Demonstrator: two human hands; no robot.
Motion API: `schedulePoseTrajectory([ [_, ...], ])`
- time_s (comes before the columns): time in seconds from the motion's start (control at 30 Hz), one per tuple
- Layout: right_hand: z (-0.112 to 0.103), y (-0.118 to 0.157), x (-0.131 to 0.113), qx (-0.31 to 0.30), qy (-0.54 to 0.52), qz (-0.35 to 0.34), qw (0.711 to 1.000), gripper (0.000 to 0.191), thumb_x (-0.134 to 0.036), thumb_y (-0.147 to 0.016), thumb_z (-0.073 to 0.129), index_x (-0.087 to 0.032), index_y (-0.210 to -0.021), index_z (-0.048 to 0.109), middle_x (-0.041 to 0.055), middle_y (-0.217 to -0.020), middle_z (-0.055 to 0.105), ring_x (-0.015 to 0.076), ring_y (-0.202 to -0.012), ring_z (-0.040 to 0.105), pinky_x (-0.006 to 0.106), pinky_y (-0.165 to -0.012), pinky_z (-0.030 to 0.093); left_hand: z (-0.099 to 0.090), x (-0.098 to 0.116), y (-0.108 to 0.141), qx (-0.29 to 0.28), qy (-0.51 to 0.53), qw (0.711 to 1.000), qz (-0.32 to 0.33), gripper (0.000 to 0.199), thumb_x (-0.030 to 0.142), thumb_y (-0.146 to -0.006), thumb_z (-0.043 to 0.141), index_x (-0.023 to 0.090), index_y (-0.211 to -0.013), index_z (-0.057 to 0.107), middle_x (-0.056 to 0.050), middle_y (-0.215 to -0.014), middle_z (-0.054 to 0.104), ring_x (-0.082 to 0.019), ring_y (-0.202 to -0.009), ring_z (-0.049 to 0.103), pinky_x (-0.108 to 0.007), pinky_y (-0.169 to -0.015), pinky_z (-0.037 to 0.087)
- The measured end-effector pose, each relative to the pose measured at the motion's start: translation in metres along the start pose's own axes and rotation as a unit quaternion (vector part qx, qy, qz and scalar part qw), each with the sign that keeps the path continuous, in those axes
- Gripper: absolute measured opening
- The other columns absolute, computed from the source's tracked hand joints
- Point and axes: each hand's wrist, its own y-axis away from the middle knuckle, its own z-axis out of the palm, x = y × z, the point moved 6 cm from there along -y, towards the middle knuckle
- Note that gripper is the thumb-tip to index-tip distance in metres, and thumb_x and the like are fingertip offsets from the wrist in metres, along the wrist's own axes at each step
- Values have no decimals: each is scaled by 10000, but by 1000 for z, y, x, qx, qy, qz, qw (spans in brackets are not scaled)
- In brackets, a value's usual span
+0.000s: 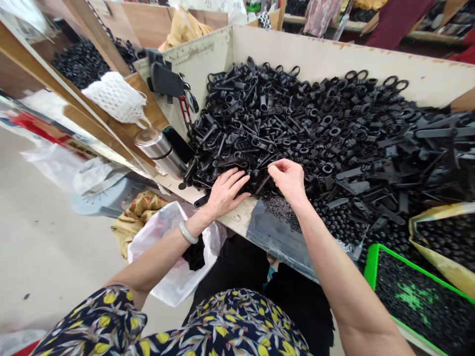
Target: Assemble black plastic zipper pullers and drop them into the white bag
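A large heap of black plastic parts (274,118) fills the wooden bin and reaches its front edge. My left hand (226,192) lies at the near edge of the heap, palm down, fingers spread over the black parts. To its right, my right hand (288,179) is closed in a pinch at the heap's edge. A dark, narrow black piece (264,184) shows just left of its fingertips; whether the fingers grip it is hard to tell. Small metal bits (282,210) lie on the table edge below my right hand.
A steel flask (160,152) and a phone (178,143) stand left of the heap. A green-rimmed tray (371,267) of small black parts is at the lower right, beside a yellow bag (426,217). A white plastic bag (159,262) hangs below the table edge.
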Motion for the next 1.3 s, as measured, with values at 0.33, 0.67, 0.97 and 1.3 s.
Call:
schedulePoseTrajectory([
  [0.33, -36, 51, 17, -4, -143, 51, 988, 315, -474, -813, 769, -186, -941, 788, 0, -712, 688, 98, -531, 569, 216, -469, 467, -14, 5, 1, 21, 36, 999, 18, 453, 286, -966, 641, 192, -1408, 653, -151, -1380, 699, -342, -1370, 583, -527, -1104, 498],
  [0.67, -53, 142, 44, -81, -199, 95, 972, 339, -492, -903, 765, -229, -1112, 804, 27, -880, 740, 99, -638, 625, 230, -589, 546, 6, 92, 1, -206, 480, 816, -250, 406, 401, -1005, 624, 197, -1355, 653, -105, -1115, 761, -222, -1014, 708, -384, -919, 569],
  [0.97, -55, 162, 59, -62, -170, 67, 981, 308, -527, -956, 694, -277, -1077, 828, 61, -1155, 579, 115, -755, 659, 249, -588, 593, 37, 158, 35, -299, 700, 499, -414, 400, 369, -892, 778, 142, -1189, 635, -59, -880, 722, -113, -697, 637, -242, -674, 461],
  [1.3, -64, 175, 61, -111, -93, 22, 989, 305, -479, -1000, 656, -301, -1216, 777, 56, -1131, 625, 121, -781, 640, 260, -653, 576, 35, 166, 43, -306, 662, 499, -468, 382, 362, -858, 765, 160, -1138, 601, -2, -769, 682, -87, -591, 569, -220, -553, 337],
])
